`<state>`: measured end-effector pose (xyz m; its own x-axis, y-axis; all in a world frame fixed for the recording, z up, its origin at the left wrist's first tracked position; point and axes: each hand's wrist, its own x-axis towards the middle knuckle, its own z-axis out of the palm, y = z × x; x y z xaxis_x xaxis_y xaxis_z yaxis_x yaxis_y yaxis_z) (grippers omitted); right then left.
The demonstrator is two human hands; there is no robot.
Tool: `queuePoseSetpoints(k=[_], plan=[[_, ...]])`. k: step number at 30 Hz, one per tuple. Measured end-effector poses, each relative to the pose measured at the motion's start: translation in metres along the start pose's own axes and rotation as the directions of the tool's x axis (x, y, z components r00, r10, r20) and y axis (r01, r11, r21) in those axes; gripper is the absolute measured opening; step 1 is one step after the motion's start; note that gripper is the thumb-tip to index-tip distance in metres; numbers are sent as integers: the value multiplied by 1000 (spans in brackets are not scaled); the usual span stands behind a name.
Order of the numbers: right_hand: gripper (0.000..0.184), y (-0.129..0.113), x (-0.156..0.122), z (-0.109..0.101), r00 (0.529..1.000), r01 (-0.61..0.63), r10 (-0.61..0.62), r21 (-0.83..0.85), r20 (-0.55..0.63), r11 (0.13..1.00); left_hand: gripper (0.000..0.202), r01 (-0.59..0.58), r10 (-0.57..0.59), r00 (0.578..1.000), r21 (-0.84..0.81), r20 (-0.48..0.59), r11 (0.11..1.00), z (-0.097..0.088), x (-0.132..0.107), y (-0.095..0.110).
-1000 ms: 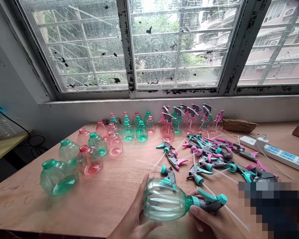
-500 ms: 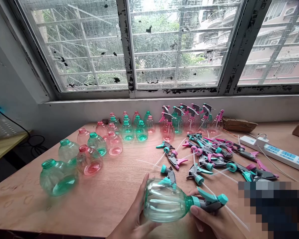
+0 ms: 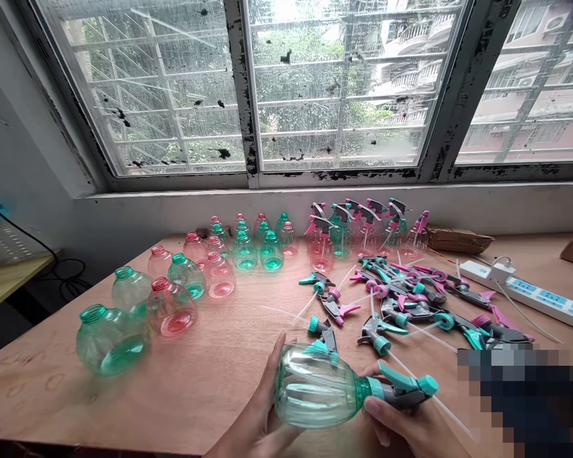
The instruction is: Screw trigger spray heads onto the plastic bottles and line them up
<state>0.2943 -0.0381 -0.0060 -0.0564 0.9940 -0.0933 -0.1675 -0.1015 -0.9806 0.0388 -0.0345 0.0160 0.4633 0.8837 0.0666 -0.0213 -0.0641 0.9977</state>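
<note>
A clear green spray bottle (image 3: 315,391) lies on its side above the table's near edge, held between both hands. My left hand (image 3: 260,416) cups its base, fingers curled round it. My right hand (image 3: 405,423) grips the teal and grey trigger head (image 3: 403,387) seated on the bottle's neck, thumb on the collar. A thin dip tube runs from the head toward the right.
Empty green and pink bottles (image 3: 172,299) stand on the wooden table (image 3: 210,375) at left and back. Finished bottles with triggers (image 3: 358,229) line the wall. Loose trigger heads (image 3: 410,302) are piled at right, beside a white power strip (image 3: 530,292). A blurred patch covers the lower right.
The bottle and both hands have barely shifted; the trigger head sits a touch lower and further right than a second ago.
</note>
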Motion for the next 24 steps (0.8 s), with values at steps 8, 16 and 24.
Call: queuePoseSetpoints(k=[8,16,24], plan=[[49,3,3,-4,996,-3,0,22,94,1000,110,79,-80,997,-28,-8,996,-3,-1,-3],[50,4,3,-5,996,-10,9,19,88,1000,108,27,-27,1000,-9,10,1000,-3,-1,-6],[46,3,2,-6,993,1,-2,10,115,1000,99,20,-20,1000,24,-7,1000,-3,-1,-3]])
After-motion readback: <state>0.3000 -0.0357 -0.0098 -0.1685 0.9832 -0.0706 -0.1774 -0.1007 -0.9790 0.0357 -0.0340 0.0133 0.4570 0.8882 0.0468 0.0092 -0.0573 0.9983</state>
